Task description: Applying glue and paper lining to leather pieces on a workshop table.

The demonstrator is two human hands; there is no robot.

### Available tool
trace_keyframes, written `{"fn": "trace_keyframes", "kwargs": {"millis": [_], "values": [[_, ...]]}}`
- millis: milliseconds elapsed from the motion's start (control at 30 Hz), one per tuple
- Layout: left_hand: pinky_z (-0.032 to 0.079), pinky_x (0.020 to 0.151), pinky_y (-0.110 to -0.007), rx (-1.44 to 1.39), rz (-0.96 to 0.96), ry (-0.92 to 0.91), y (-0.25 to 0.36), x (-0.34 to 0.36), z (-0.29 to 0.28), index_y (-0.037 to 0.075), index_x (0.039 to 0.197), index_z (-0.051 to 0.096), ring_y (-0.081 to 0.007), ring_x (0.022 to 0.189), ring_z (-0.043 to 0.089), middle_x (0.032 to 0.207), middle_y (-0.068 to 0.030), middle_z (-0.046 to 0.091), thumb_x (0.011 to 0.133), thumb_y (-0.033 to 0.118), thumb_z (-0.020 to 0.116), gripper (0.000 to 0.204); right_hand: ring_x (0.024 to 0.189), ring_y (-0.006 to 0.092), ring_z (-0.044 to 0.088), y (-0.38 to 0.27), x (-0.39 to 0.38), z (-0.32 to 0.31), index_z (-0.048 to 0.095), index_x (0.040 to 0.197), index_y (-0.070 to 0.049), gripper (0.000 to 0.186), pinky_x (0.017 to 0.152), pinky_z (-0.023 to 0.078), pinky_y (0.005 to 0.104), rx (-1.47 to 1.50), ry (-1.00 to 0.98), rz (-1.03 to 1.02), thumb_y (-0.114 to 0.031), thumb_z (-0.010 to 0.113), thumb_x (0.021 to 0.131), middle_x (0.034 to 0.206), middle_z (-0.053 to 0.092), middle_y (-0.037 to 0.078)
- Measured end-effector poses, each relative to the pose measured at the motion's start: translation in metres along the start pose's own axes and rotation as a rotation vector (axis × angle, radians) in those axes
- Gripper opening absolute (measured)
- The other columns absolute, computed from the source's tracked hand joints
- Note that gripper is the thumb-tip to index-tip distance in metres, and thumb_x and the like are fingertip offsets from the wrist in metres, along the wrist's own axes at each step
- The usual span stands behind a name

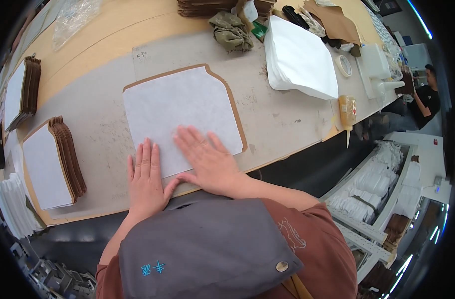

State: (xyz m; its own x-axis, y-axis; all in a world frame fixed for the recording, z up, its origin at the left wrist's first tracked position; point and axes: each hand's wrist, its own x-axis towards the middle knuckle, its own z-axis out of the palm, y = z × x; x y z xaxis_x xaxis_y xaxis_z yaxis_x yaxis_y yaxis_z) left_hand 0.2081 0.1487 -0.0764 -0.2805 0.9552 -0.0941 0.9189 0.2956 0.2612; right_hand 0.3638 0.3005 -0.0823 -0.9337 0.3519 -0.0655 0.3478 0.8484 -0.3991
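Note:
A white sheet (180,104) lies flat on a brown panel (236,112), whose edge shows along the top and right side. My left hand (146,174) rests flat at the sheet's near left corner, fingers straight and close together. My right hand (207,158) lies palm down on the sheet's near right part, its fingers spread and slightly smeared by motion. The two thumbs come close together near the table's front edge. Neither hand grips anything.
Stacks of white-topped brown panels (47,167) stand at left. A pile of white sheets (302,60), a tape roll (343,66) and an amber squeeze bottle (347,112) lie right. Crumpled olive cloth (231,32) sits behind. Another person (422,107) works far right, beyond a white rack (374,187).

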Motion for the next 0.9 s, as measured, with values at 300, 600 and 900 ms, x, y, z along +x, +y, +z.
{"fn": "trace_keyframes", "kwargs": {"millis": [300, 600, 900], "values": [[0.012, 0.123, -0.053, 0.065, 0.000, -0.018, 0.000, -0.004, 0.000, -0.002, 0.157, 0.024, -0.0343, 0.153, 0.019, 0.165, -0.0183, 0.022, 0.097, 0.053, 0.053, 0.086, 0.156, 0.0271, 0.010, 0.033, -0.067, -0.019, 0.015, 0.161, -0.006, 0.101, 0.122, 0.010, 0.0529, -0.085, -0.030, 0.375, -0.067, 0.055, 0.090, 0.169, 0.011, 0.012], [0.012, 0.123, -0.053, 0.014, 0.006, 0.034, -0.002, -0.007, -0.004, -0.002, 0.157, 0.023, -0.0351, 0.153, 0.019, 0.165, -0.0188, 0.022, 0.095, 0.054, 0.056, 0.090, 0.155, 0.0281, 0.016, 0.046, -0.072, -0.041, 0.019, 0.160, -0.003, 0.106, 0.122, 0.011, 0.0518, -0.239, 0.290, 0.232, -0.075, 0.050, 0.088, 0.168, 0.018, 0.012], [0.013, 0.123, -0.052, -0.108, 0.010, 0.090, -0.008, -0.004, -0.013, 0.002, 0.158, 0.025, -0.0355, 0.153, 0.021, 0.165, -0.0167, 0.024, 0.097, 0.054, 0.052, 0.085, 0.153, 0.0304, 0.023, 0.084, -0.097, -0.043, 0.022, 0.159, -0.004, 0.106, 0.121, 0.014, 0.0523, -0.245, 0.042, 0.320, -0.077, 0.048, 0.087, 0.166, 0.024, 0.014]]}}
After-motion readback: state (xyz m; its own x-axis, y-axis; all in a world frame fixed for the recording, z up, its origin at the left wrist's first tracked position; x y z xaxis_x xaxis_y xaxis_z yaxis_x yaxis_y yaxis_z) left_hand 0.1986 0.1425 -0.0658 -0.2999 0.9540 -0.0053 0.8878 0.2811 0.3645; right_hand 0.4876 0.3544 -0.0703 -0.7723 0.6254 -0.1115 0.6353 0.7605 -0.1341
